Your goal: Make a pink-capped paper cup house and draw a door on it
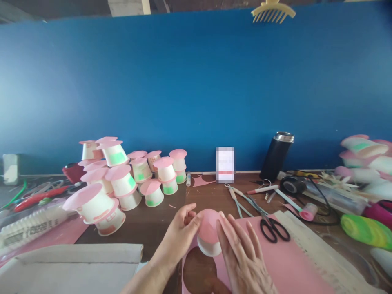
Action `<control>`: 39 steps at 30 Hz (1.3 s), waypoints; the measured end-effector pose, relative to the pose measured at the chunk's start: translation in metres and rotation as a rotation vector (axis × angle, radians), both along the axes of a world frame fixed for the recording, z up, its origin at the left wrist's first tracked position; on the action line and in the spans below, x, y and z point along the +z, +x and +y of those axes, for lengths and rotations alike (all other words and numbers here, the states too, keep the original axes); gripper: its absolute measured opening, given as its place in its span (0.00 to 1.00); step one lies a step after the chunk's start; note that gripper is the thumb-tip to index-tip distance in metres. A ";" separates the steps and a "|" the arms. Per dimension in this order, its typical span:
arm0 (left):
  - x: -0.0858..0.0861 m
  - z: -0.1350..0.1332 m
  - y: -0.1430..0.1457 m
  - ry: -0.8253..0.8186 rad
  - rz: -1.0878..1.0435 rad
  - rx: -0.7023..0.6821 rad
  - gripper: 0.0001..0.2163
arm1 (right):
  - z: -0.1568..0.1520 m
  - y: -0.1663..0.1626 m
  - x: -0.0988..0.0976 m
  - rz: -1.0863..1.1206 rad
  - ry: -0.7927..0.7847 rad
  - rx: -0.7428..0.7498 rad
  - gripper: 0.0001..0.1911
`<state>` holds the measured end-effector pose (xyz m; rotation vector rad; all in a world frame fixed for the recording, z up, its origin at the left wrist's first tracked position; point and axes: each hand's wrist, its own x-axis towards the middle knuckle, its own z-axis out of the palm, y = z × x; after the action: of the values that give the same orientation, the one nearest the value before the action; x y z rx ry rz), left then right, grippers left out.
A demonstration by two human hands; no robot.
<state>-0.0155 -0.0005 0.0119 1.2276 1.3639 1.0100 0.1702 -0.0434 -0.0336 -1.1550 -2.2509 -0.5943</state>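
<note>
Two hands press a pink disc onto an upturned paper cup at the near middle of the table.

The left hand (180, 232) cups the left side of the paper cup (209, 246), fingers curled around it, while the right hand (241, 253) lies flat, fingers spread, over the pink disc (208, 228) on top; the cup stands on a pink sheet (275, 261) with round holes cut out. Black-handled scissors (272, 228) lie on that sheet just to the right. Far left, a heap of finished pink-topped cups (122, 183) carries green and orange label patches, their writing too small to read. A black tumbler (276, 155) leans against the blue wall. The card (225, 164) standing at the wall is blurred, nothing legible. A white strip (30, 226) at near left bears dark lettering I cannot make out.
</note>
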 end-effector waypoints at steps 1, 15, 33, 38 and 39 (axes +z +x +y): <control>-0.002 0.003 0.000 -0.005 -0.021 0.019 0.35 | -0.001 0.001 0.004 -0.002 -0.024 -0.023 0.44; -0.010 0.014 0.003 0.015 -0.004 0.050 0.29 | 0.002 0.000 0.004 -0.001 -0.016 -0.042 0.48; -0.002 0.006 0.002 -0.048 -0.100 0.008 0.17 | 0.001 -0.003 -0.004 0.632 -0.360 -0.098 0.44; -0.002 0.003 0.003 -0.109 -0.115 0.014 0.18 | 0.011 -0.005 -0.002 1.012 -0.749 -0.060 0.40; -0.002 0.004 0.003 -0.119 -0.123 0.016 0.18 | 0.013 -0.006 0.000 1.032 -0.781 -0.025 0.40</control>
<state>-0.0124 0.0030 0.0095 1.0511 1.3204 0.9850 0.1643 -0.0304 -0.0337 -1.3675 -1.5081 0.8153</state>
